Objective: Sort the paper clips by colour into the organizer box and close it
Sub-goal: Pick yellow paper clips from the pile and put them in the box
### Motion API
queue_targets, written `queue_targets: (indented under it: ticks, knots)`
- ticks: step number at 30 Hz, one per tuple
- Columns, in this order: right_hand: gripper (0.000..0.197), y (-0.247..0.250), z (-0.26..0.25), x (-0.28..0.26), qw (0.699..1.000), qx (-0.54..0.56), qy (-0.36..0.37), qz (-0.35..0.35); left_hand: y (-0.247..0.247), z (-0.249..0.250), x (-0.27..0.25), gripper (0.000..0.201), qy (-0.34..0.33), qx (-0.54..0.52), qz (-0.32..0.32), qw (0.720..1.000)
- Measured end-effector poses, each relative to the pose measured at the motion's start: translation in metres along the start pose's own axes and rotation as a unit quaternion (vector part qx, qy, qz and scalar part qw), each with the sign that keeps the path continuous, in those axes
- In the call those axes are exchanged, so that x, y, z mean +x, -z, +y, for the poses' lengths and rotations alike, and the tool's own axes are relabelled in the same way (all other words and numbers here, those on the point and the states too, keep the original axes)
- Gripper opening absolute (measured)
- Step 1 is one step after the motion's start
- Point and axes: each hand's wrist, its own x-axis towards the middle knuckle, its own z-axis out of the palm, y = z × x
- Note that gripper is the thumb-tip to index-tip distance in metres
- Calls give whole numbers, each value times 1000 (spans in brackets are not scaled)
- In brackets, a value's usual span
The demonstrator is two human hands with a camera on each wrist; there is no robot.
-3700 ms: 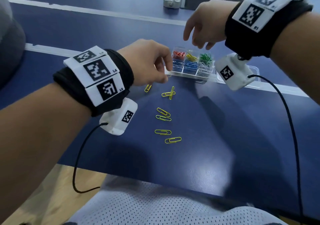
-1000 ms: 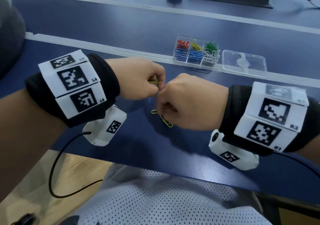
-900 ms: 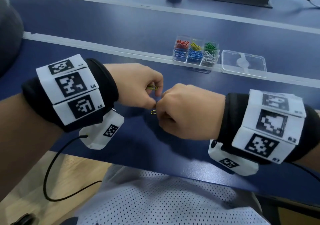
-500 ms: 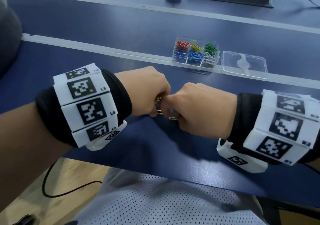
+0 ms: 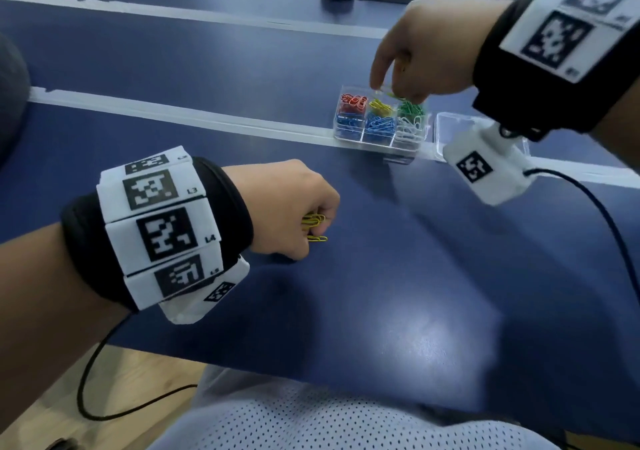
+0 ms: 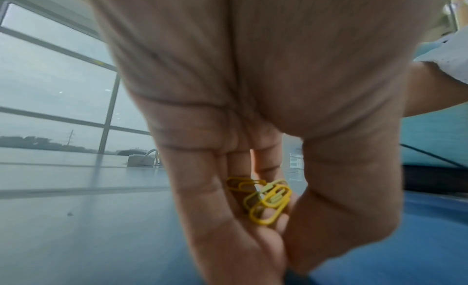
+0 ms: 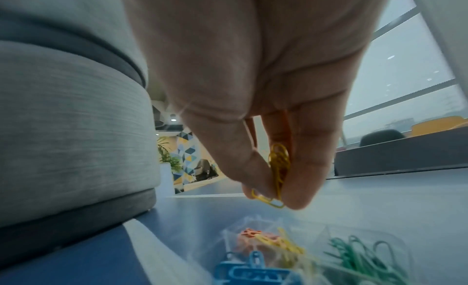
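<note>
We hold our right hand [image 5: 424, 47] above the back row of the organizer box [image 5: 379, 120], its grip pinched on a small bunch of yellow clips [image 7: 277, 173] between thumb and fingers, with the wrist raised and the fingertips pointing down. Just below that grip lies the middle back compartment, where yellow clips [image 5: 381, 105] already sit, with red ones to one side and green ones to the other; blue and white fill the front row. To do this drop well, we judge that we should bring the pinch low and straight over the yellow compartment before we let go, since the walls between compartments are thin and a loose clip could slide into the green or red. Our left hand [image 5: 294, 210] stays low on the tabletop [image 5: 433, 276], knuckles up, fingers curled round a second bunch of yellow clips [image 6: 263, 201]; one more clip [image 5: 318, 239] lies on the tabletop, touching or just under those fingers. The clear lid [image 5: 453, 127] lies open beside the box, just under our right wrist, so closing is not yet in reach of the work.
</note>
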Motion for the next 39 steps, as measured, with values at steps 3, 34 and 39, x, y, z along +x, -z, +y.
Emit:
queue_targets:
  ticks: [3,34,39]
  knots:
    - [36,-3,2,19,1000,-6,-19,-9,8,-3,4,16,2,-19,4,1000]
    - [57,-14,59,-6,988,111,-104,16,88,25,119,33,-4,101,179,979]
    - [52,-19,70,-14,990,92,-106,0,88,25,115,38,-7,94,199,975]
